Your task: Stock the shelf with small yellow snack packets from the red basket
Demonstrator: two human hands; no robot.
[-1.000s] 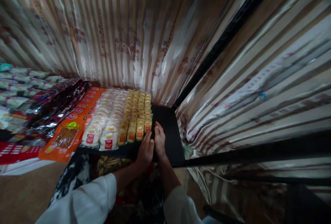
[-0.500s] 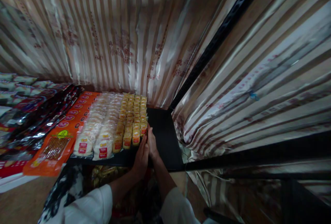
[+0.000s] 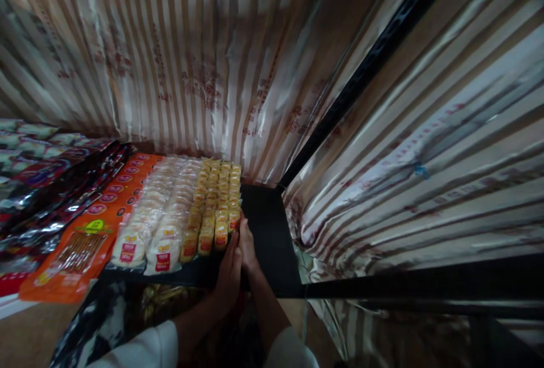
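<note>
Rows of small yellow snack packets (image 3: 221,218) with red labels stand on the black shelf. My right hand (image 3: 247,246) lies with fingers stretched out along the right side of the last row, near its front end. Beside it, my left hand (image 3: 228,272) reaches to the front corner of that row, fingers extended and close together, the two hands side by side. Neither hand is wrapped round a packet. Rows of white round packaged cakes (image 3: 164,243) adjoin the yellow packets on the left. My fingertips are partly hidden against the packets.
An orange snack bag (image 3: 87,238) overlaps the shelf's front edge at left, beside dark shiny bags (image 3: 51,209). The black shelf board (image 3: 272,238) extends to the right. A black metal post (image 3: 340,107) slants up before striped sheeting (image 3: 204,51). Gold-wrapped items (image 3: 164,300) lie below.
The view has shifted slightly, so the shelf goods and both hands appear a little lower. My hands stay against the end row of yellow packets.
</note>
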